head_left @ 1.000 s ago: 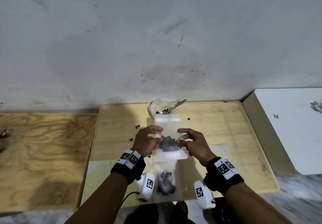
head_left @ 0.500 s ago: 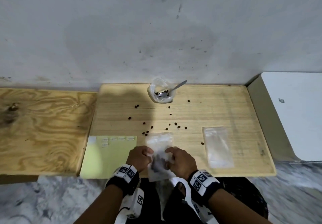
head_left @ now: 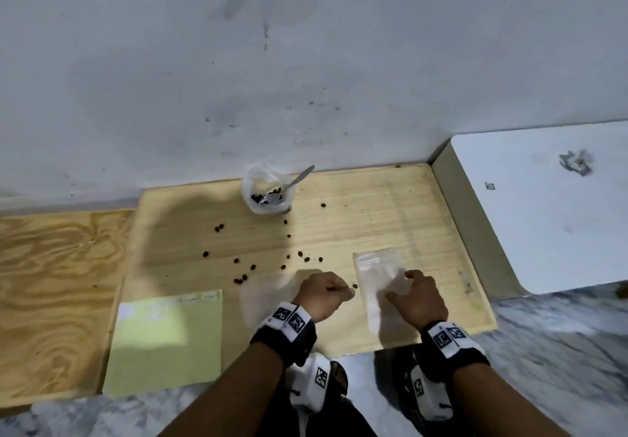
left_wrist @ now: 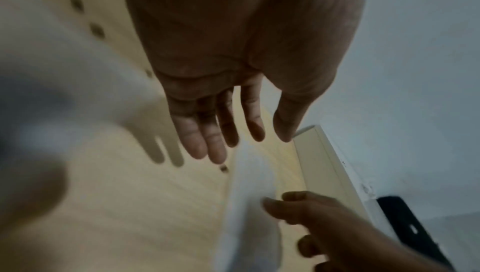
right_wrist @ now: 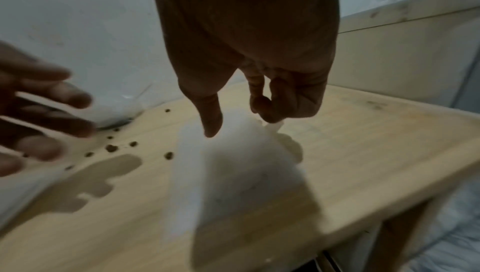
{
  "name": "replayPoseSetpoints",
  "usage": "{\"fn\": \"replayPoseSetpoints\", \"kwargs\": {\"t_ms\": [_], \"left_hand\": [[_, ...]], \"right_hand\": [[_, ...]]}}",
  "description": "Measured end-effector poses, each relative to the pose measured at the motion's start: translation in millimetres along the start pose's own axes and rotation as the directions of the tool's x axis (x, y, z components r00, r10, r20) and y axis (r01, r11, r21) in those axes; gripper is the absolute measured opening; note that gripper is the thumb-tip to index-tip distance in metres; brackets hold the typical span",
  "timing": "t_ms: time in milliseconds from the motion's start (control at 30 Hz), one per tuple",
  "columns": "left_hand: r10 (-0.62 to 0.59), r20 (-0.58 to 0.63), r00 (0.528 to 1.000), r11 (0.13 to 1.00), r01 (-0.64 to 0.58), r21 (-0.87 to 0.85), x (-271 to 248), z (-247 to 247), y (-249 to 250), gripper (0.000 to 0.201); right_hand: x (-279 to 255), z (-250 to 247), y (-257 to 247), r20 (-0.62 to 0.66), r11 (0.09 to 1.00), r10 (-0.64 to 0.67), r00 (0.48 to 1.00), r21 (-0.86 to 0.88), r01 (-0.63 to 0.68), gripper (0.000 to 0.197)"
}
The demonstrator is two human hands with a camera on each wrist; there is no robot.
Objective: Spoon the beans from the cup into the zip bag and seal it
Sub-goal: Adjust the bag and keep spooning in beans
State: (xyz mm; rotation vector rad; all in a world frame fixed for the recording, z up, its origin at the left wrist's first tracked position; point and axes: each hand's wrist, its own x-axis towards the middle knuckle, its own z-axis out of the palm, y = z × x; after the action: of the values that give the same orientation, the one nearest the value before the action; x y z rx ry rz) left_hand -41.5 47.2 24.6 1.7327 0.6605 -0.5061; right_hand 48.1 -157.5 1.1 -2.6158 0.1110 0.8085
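Starting at your left, a plywood board point(head_left: 57, 283) lies against the pale wooden table point(head_left: 373, 215), and a yellow-green sheet point(head_left: 166, 341) rests on the table's near left corner; the faint writing along its top edge is too small to read. Dark beans point(head_left: 253, 267) lie scattered across the middle of the table. Behind them, against the wall, stands the clear plastic cup point(head_left: 266, 191), with a few beans at its bottom and a metal spoon point(head_left: 299, 178) leaning in it, handle up to the right. Your left hand point(head_left: 323, 295) hovers over the near edge with a slack grip: its fingers point(left_wrist: 207, 136) are straight and hold nothing. A blurred pale patch just to its left cannot be made out. Just beside that hand, to its right, is the zip bag point(head_left: 375, 273), clear, flat and empty-looking, its zip strip at the far end. Your right hand point(head_left: 416, 299) has a tight grip on it: the curled fingers point(right_wrist: 270, 112) pinch the bag's right edge and lift that side off the table. Both wristbands point(head_left: 289, 321) carry black-and-white square code tags, with no legible text.
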Motion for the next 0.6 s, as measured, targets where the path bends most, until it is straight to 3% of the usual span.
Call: {"fn": "replayPoseSetpoints", "kwargs": {"t_ms": [100,233,333,433,500,600], "left_hand": [[-0.080,0.027,0.996,0.996,0.081,-0.045,22,41,17,0.014],[-0.143,-0.034,0.989,0.990,0.142,-0.021,36,72,25,0.013],[-0.135,-0.071,0.988,0.991,0.133,-0.030,41,79,21,0.030],[-0.139,-0.119,0.983,0.989,0.132,-0.065,40,79,19,0.005],[-0.145,-0.151,0.978,0.988,0.134,-0.081,40,80,16,0.028],[-0.087,-0.201,0.976,0.994,0.071,-0.087,35,80,18,0.024]], "right_hand": [[7,-1,14,0.091,0.998,0.039,0.995,-0.043,-0.035,0.092],[10,1,18,0.038,0.999,0.010,0.999,0.034,-0.012,0.074],[8,1,21,-0.007,0.995,-0.008,1.000,0.100,0.009,0.065],[6,3,27,-0.054,0.987,-0.006,0.999,0.160,0.014,0.061],[6,4,31,-0.077,0.980,-0.002,0.997,0.199,0.017,0.054],[7,3,34,-0.138,0.943,0.027,0.990,0.332,0.021,0.034]]}}
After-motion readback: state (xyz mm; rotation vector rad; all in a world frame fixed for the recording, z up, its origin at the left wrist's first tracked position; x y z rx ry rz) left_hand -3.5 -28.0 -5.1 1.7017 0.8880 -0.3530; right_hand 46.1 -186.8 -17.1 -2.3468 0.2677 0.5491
